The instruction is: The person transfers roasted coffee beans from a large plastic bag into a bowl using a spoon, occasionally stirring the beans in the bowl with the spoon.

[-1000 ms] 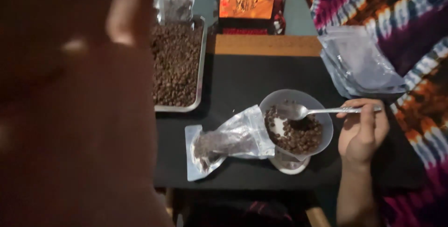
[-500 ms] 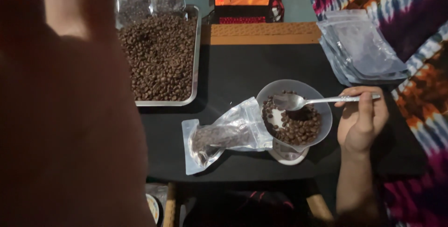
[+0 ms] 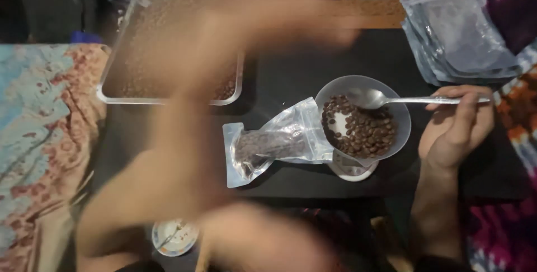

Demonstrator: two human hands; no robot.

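I look down on a small black table. My right hand is at the table's right edge, fingers curled closed around the handle of a metal spoon. The spoon lies level, its bowl over the far rim of a clear plastic bowl. The spoon's bowl looks empty.

The clear bowl holds dark brown coffee beans, heaped toward its near side, with a pale patch of the bottom showing at the left. The bowl sits on a small round white scale, of which only the near edge shows beneath it.

Touching the bowl's left side, a clear plastic pouch lies flat on the table, partly filled with the same beans, its mouth toward the bowl.

At the far left of the table is a shallow metal tray, covered with coffee beans. My left hand sweeps across in front of it as a wide blur, so I cannot tell whether it grips anything or is spread.

A stack of empty clear pouches rests at the far right on colourful tie-dye cloth. A small patterned saucer sits below the table's near edge. A faded floral cloth lies to the left.
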